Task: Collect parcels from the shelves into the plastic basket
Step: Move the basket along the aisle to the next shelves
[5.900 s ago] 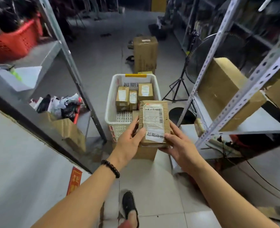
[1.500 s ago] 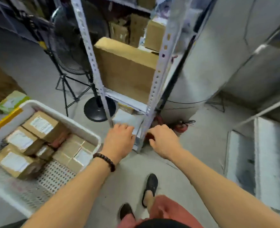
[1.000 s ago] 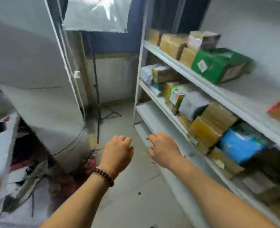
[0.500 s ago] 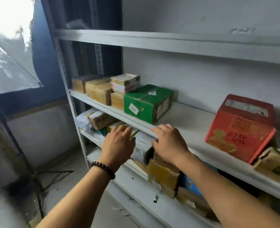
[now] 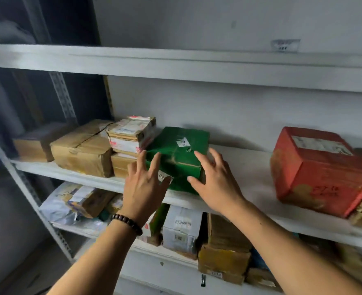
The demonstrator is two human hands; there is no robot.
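Both hands reach for the green box [image 5: 176, 155] on the middle shelf [image 5: 250, 173], between a stack of taped cartons [image 5: 131, 136] and a red box [image 5: 320, 169]. The left hand [image 5: 144, 186] and right hand [image 5: 214, 182] flank its front corners with fingers spread, gripping nothing

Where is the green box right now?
The green box sits mid-shelf between both open hands, right of the stacked small parcels and left of the red box.

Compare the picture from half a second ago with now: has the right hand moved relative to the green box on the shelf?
Yes. The right hand has risen from the shelf edge below the green box to its right side, fingers spread open.
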